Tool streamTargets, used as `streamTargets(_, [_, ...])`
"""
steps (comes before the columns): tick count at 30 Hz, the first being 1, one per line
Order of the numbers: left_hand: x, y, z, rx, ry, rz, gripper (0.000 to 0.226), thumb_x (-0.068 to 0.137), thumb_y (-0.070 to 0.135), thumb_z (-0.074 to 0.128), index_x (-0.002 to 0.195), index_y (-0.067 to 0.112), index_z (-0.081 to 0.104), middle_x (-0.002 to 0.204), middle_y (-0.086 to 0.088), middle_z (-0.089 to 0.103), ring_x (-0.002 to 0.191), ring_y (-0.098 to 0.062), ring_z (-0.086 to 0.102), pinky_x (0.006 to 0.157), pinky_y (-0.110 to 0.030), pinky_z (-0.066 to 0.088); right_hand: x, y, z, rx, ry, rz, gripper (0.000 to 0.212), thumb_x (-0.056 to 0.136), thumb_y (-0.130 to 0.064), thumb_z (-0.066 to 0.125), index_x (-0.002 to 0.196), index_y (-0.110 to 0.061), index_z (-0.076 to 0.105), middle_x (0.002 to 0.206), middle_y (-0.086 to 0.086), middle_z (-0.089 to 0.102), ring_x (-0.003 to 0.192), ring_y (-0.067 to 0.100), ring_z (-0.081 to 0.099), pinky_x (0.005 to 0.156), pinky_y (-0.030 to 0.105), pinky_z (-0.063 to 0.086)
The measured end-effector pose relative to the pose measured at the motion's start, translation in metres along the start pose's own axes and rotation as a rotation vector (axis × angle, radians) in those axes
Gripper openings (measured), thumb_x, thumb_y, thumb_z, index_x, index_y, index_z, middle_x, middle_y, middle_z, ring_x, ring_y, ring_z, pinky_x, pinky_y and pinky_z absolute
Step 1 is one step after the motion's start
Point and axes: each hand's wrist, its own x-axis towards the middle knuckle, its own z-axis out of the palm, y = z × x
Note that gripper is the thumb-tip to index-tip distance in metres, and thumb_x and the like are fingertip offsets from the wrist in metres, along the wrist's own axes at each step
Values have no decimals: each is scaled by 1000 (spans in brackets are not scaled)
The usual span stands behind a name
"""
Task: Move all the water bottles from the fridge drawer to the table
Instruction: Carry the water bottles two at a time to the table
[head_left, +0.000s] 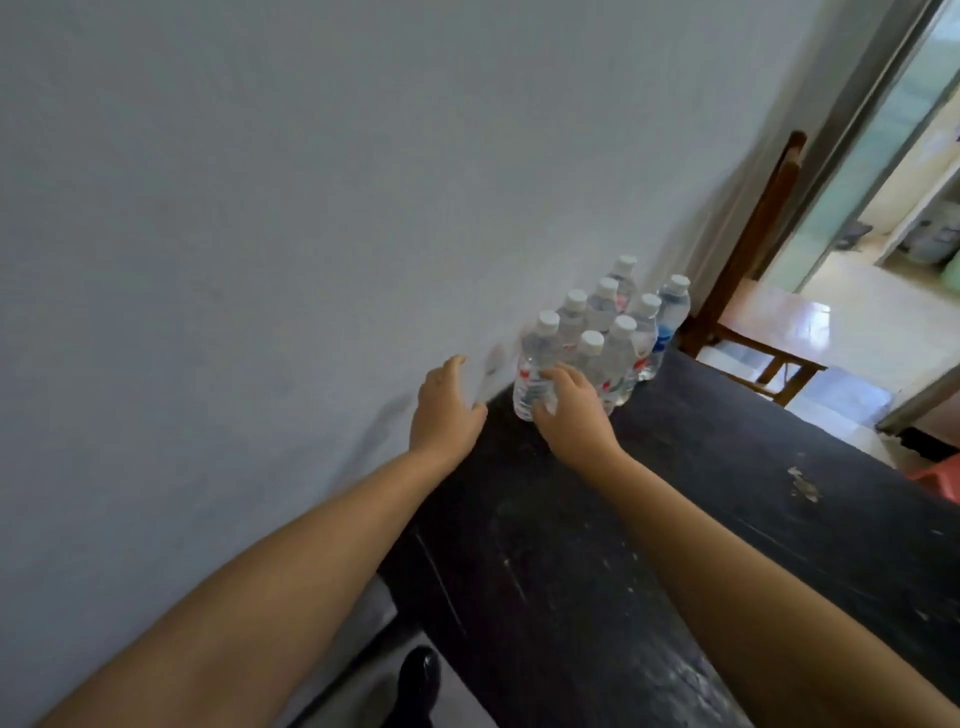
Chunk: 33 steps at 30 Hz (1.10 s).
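At the far corner of a dark, scuffed table (675, 519) set against a pale wall (260, 208), we see eight water bottles (602, 338) standing upright in a tight cluster, and the right hand (571, 410) curls its fingers around the lower body of the nearest bottle (535, 374), while the left hand (447, 405) hovers just beside it with fingers loosely spread, holding nothing and near the table edge. The risk, as we judge it, lies in the crowding: the bottles stand touching or nearly so, and a careless nudge as the right hand lets go could tip one into its neighbours and send several rolling toward the edge, beyond which a wooden chair (753, 312) stands. The bottles are small, clear plastic with white caps; most carry red-and-white labels, and the one at the right rear shows a blue label. All appear sealed, though we cannot tell how full they are. The fridge drawer is out of view, so we cannot say whether any bottles remain there
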Motion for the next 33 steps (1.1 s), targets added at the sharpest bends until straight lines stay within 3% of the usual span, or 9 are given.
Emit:
streamTargets(3, [-45,-23,-23,46,77,-63,54,90,17,54,142,15,36,141,-11,41,131,-27,39,107,-40,37,-21,-17,19,-90,-87,-125,41,92,-21,55,132,-13,51,138,8,48,128,27,44,107,45,36])
streamTargets(10, [-153,-86,-96,182,307,-260,39,93,20,51,132,14,49,134,-9,50,125,-25,45,103,-39,40,-75,-96,74,-234,-328,-496,35,96,-26,47,130,-19,52,142,3,45,130,24,42,111,41,30])
streamTargets(19, [-337,-142,-203,293,639,-537,31,94,20,50,124,15,56,128,-7,55,120,-23,49,99,-38,42,-196,-235,134,-257,-458,-993,34,97,-26,43,130,-22,52,143,1,43,131,21,40,108,36,29])
streamTargets(26, [-548,-161,-233,336,848,-854,30,92,19,51,122,16,57,126,-6,57,116,-24,51,95,-38,44,-378,-308,172,-200,-608,-1366,34,95,-25,44,129,-22,53,142,0,44,129,19,41,107,36,30])
streamTargets(33, [-758,-132,-230,352,1122,-1202,35,93,20,50,128,16,54,132,-7,52,124,-27,46,100,-37,40,-581,-354,187,-109,-793,-1763,37,92,-22,46,128,-19,55,136,4,49,125,23,44,102,37,34])
